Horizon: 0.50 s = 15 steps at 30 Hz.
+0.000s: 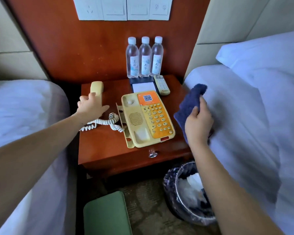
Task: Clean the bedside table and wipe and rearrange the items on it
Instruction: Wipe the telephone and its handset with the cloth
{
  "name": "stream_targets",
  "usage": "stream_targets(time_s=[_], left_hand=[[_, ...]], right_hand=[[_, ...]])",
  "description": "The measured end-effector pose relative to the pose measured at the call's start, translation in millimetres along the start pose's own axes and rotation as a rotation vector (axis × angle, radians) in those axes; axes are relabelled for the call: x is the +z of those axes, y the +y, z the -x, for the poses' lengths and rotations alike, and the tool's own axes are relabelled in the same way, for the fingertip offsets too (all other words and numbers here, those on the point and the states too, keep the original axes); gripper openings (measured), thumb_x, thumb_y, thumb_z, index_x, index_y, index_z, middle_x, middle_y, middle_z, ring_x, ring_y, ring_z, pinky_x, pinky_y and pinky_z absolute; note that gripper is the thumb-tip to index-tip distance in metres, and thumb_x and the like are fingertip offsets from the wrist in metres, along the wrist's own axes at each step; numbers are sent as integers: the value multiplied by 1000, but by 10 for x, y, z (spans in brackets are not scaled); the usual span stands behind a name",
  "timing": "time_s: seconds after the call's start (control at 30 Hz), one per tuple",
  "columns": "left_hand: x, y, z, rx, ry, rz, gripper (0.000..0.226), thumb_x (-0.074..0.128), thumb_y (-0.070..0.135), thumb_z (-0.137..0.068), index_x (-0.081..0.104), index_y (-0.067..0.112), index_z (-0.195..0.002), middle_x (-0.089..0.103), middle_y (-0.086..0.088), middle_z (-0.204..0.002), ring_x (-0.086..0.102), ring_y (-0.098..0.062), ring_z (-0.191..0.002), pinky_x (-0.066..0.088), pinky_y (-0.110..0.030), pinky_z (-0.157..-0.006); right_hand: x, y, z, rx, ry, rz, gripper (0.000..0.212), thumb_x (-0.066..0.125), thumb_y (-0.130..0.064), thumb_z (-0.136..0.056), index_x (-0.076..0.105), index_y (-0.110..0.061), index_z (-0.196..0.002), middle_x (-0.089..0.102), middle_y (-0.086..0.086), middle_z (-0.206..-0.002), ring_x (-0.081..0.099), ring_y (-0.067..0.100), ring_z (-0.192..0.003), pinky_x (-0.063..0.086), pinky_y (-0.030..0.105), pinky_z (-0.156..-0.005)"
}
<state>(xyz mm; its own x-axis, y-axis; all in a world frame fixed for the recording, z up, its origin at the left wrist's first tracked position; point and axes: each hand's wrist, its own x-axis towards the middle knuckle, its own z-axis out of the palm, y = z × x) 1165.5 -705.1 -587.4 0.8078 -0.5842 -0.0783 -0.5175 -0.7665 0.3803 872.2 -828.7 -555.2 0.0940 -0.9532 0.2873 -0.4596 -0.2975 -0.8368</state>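
The red-brown bedside table (100, 150) carries a yellow telephone base (147, 118) with an orange keypad. Its handset (96, 89) lies off the cradle at the table's left, joined to the base by a coiled white cord (109, 122). My left hand (90, 107) covers the handset's near end, with the thumb on its right side and the fingers over its left. My right hand (198, 123) grips a folded dark blue cloth (192, 102) above the table's right edge, beside the bed. At the back stand three water bottles (144, 56), with a notepad (143, 86) and a remote (161, 84) in front of them.
White-sheeted beds flank the table on the left (24, 116) and right (244, 116). A bin (173, 192) with a dark liner and white waste sits on the floor at the lower right. A green stool (107, 214) stands in front. A drawer knob (152, 154) juts from the table's front.
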Motion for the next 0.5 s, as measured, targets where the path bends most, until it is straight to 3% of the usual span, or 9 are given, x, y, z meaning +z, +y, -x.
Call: stream_targets(time_s=[0.1, 0.2, 0.33, 0.4, 0.5], left_hand=[[46, -152, -155, -260, -141, 297, 78, 72, 37, -83, 34, 1, -141, 45, -21, -138, 46, -39, -125, 39, -49, -101], [79, -299, -178, -256, -183, 401, 67, 79, 32, -71, 52, -1, -122, 64, -19, -112, 63, -32, -99, 51, -41, -81], [78, -299, -226, -258, -185, 462, 56, 80, 27, -79, 56, -6, -118, 64, -15, -100, 60, -27, -93, 47, -35, -77], [59, -307, -221, -265, -227, 523, 56, 84, 26, -76, 59, -7, -115, 65, -14, -96, 59, -25, -88, 47, -34, -76], [2, -263, -141, -227, -261, 600, 51, 85, 26, -74, 64, -5, -109, 69, -14, -94, 63, -21, -79, 51, -30, -74]], right_hand=[[208, 214, -406, -144, -290, 271, 52, 42, 3, -96, 39, -5, -147, 40, 13, -153, 39, 30, -139, 31, 30, -109], [371, 389, -550, -171, -512, 419, 54, 41, 3, -98, 31, -3, -151, 29, 13, -158, 30, 29, -144, 23, 28, -113], [514, 411, -637, -156, -713, 541, 50, 40, -15, -103, 29, -7, -151, 34, 16, -155, 31, 31, -143, 24, 36, -114], [559, 385, -672, -160, -749, 606, 54, 43, -27, -102, 27, -11, -152, 32, 15, -156, 21, 32, -147, 18, 45, -117], [591, 216, -654, -255, -560, 506, 52, 50, -25, -99, 38, -16, -148, 34, 9, -156, 20, 28, -148, 20, 45, -120]])
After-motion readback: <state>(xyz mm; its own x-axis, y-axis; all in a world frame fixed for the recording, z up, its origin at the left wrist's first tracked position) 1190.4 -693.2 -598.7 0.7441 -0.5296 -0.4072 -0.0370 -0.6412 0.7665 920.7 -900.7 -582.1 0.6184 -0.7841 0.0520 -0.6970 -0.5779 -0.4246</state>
